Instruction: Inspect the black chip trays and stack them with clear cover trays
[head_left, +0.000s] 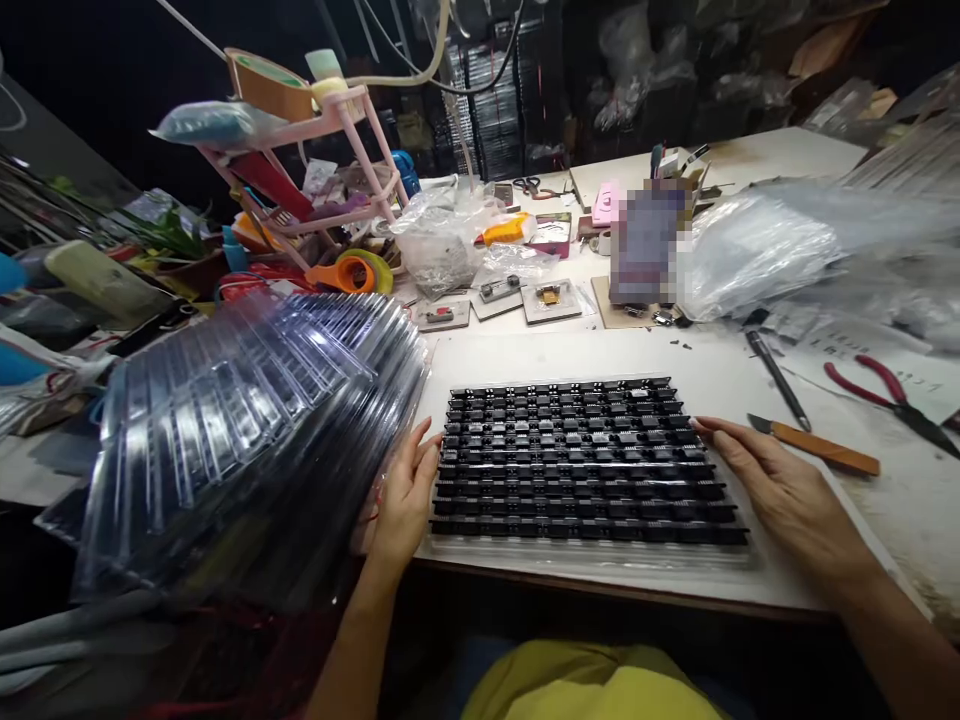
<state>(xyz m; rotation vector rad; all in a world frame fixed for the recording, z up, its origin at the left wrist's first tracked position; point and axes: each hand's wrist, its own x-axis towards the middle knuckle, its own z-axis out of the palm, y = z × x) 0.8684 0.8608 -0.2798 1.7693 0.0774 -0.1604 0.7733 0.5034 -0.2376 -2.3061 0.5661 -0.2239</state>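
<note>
A clear plastic tray point(585, 556) lies flat on the white work board in front of me. Rows of small black components point(570, 460) fill it from edge to edge. My left hand point(407, 490) grips the tray's left edge, thumb on the near side. At the opposite edge my right hand point(772, 480) holds the tray between thumb and fingers. Some fingertips are hidden by the rim. Just left of my left hand rises a fanned stack of clear, ridged plastic trays point(247, 410).
An orange-handled blade point(825, 446), a black pen point(778, 380) and red-handled pliers point(892, 395) lie to the right. Clear plastic bags point(765, 250) are heaped behind them. A pink rack point(360, 150), an orange tape dispenser point(352, 272) and small parts on square plates point(553, 300) stand further back.
</note>
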